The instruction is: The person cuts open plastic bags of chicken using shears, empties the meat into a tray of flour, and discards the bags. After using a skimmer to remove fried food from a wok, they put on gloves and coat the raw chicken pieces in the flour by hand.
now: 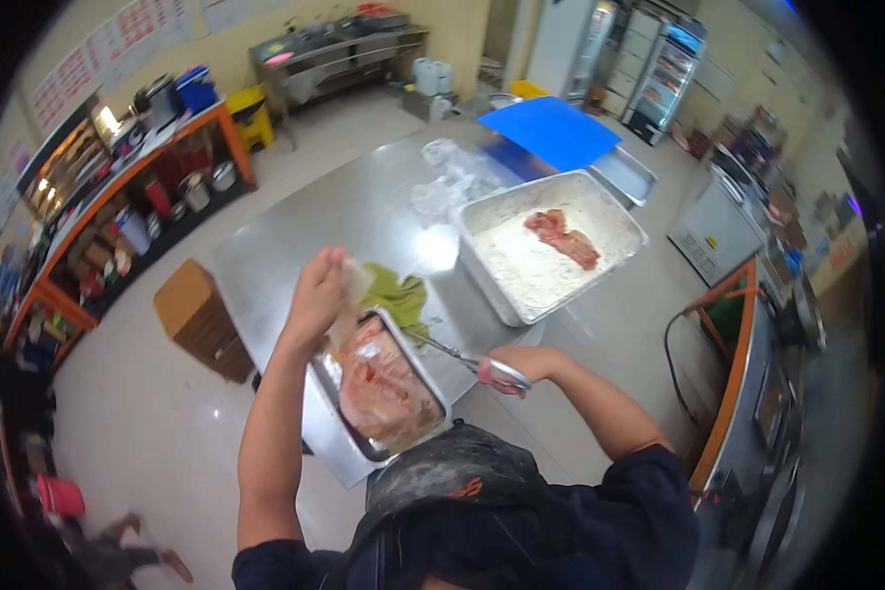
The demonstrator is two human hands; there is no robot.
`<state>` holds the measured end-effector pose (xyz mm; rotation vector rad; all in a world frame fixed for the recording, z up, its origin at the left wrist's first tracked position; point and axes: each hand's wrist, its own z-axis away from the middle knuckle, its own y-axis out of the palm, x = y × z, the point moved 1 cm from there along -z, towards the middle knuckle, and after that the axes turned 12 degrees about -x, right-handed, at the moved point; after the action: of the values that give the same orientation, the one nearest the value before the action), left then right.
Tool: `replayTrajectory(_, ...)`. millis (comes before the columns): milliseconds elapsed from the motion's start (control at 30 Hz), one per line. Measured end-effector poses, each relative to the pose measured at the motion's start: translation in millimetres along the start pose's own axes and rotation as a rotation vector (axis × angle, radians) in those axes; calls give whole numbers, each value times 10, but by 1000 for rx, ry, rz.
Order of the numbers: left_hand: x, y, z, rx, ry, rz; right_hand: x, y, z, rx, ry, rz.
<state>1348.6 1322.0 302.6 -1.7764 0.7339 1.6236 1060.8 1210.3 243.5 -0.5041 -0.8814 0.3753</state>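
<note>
My left hand [320,292] is raised over the metal tray [444,379], fingers closed around what looks like clear plastic [349,320] that hangs down towards the raw meat [376,388]. Motion blurs the plastic. The pink meat fills much of the tray and looks partly wrapped. In my right hand [506,369] are metal tongs [447,349], pointing left at the tray's far edge. A crumpled green cloth [395,293] lies behind the tray. Further right, a big deep pan [492,285] holds white powder like flour, with a raw meat piece [562,239] on it.
All this stands on a steel table [285,236]. Crumpled clear plastic [447,182] and a blue sheet [551,131] lie towards the far end. A cardboard box [202,315] is on the floor at left. Another person's legs [133,551] show at lower left.
</note>
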Motion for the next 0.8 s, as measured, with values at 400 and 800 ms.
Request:
replayTrajectory(400,140,102,-256,-177,128,-166,-767,568,-1101,-757,400,185)
replayTrajectory(800,288,20,-255,-422,69,125,728,1330,-570,-1008,-595,-250)
